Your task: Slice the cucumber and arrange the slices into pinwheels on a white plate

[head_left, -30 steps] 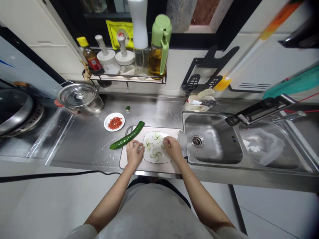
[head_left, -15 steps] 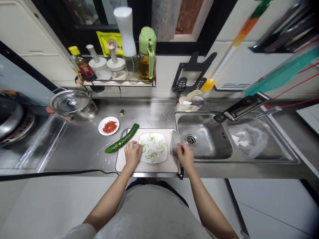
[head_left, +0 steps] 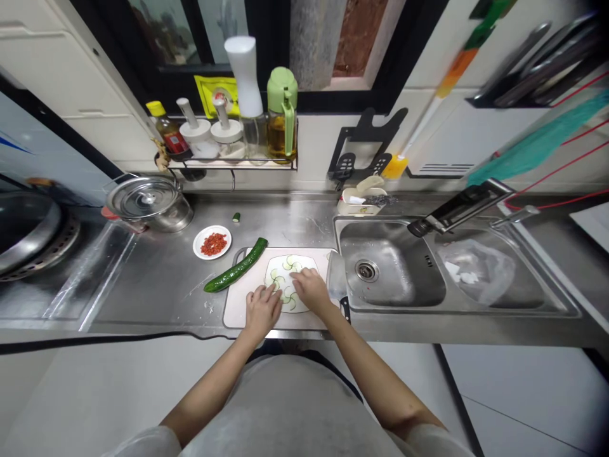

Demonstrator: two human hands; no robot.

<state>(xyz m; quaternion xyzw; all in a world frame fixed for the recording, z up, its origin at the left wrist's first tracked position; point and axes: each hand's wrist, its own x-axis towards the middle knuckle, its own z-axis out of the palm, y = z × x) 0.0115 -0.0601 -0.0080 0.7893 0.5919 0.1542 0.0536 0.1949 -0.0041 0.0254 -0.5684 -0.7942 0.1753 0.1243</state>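
A white squarish plate (head_left: 304,261) lies on the light cutting board (head_left: 234,315). Thin green-edged cucumber slices (head_left: 288,294) form curled pinwheels on it. At the plate's lower left, my left hand (head_left: 263,311) is open, its fingers apart and tips touching the rim by the slices. My right hand (head_left: 311,291) reaches over the plate from the right, fingertips drawn together near the middle; anything in them is too small to make out. A whole cucumber (head_left: 236,266) lies across the board's left corner. On the right edge rests a knife (head_left: 337,274), partly behind my right wrist.
A small white dish (head_left: 196,249) of chopped red pieces stands left of the board, with a cucumber end (head_left: 236,217) behind. A lidded steel pot (head_left: 174,212) sits further left. The double sink (head_left: 394,266) is at the right; a shelf (head_left: 238,165) holds bottles and jars.
My right hand has moved left from beside the knife to over the plate. My left hand has shifted slightly down and right, its fingers spreading. The camera view has shifted a little.
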